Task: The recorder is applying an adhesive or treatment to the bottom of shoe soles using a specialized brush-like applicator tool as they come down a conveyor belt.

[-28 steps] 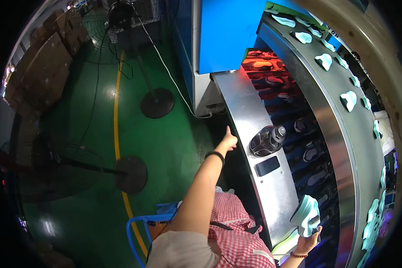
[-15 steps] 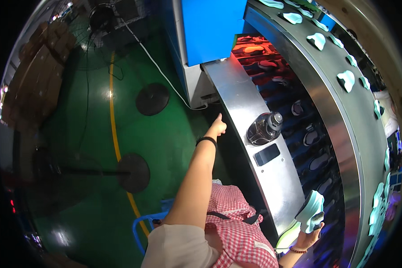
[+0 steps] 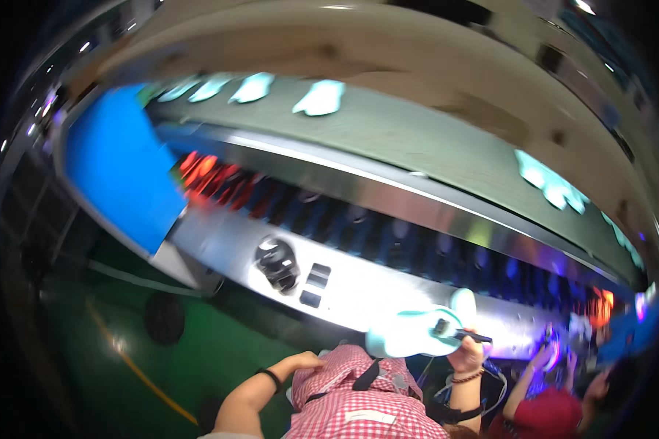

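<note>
My right hand (image 3: 465, 356) is closed around a dark-handled brush (image 3: 474, 336) and the edge of a pale teal shoe sole (image 3: 406, 333). The brush's bristles lie over the sole, near its right end. Both are held above the near side of the metal ledge (image 3: 359, 293). My left hand (image 3: 304, 360) rests by the red checked apron (image 3: 351, 399) at my lap; motion blur hides how its fingers are set. Another pale teal piece (image 3: 462, 302) shows just beyond the sole, on or over the ledge.
A dark bottle (image 3: 276, 263) and a phone (image 3: 315, 285) stand on the ledge. Behind it runs a dark rack of shoe pieces (image 3: 359, 227), glowing red at the left. Farther back, a conveyor belt (image 3: 417, 154) carries teal pieces. A co-worker in red (image 3: 549, 413) sits at the right.
The view has swung to the right, bringing the co-worker into sight. My left hand has drawn back from beside the ledge to my lap. My right hand still holds the sole and brush.
</note>
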### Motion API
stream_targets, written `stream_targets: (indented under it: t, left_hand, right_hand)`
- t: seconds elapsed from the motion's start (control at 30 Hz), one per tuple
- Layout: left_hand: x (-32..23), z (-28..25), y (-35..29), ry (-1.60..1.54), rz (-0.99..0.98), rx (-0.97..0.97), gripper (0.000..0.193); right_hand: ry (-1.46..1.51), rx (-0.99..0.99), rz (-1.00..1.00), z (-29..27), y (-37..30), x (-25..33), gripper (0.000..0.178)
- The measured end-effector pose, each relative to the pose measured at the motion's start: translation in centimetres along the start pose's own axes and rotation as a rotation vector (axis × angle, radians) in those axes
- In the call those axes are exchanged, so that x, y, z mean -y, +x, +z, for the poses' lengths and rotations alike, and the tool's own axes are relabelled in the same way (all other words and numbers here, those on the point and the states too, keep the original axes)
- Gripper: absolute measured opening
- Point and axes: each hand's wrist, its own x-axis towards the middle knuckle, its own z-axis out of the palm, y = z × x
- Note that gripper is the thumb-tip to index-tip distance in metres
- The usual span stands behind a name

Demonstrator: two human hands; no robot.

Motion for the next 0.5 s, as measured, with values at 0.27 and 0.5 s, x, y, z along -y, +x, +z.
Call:
stream_targets:
  t: [0.27, 0.5]
  left_hand:
    - [-26.8, -0.2, -6.4, -0.802, 0.889, 0.077, 0.122]
    - [-44.0, 6.2, -1.9, -1.145, 1.259, 0.105, 0.106]
  right_hand:
    - [0.093, -0.006, -0.073, -3.4, 0.5, 4.5, 0.024]
    - [0.041, -0.224, -0.137, -6.4, 0.8, 8.3, 0.022]
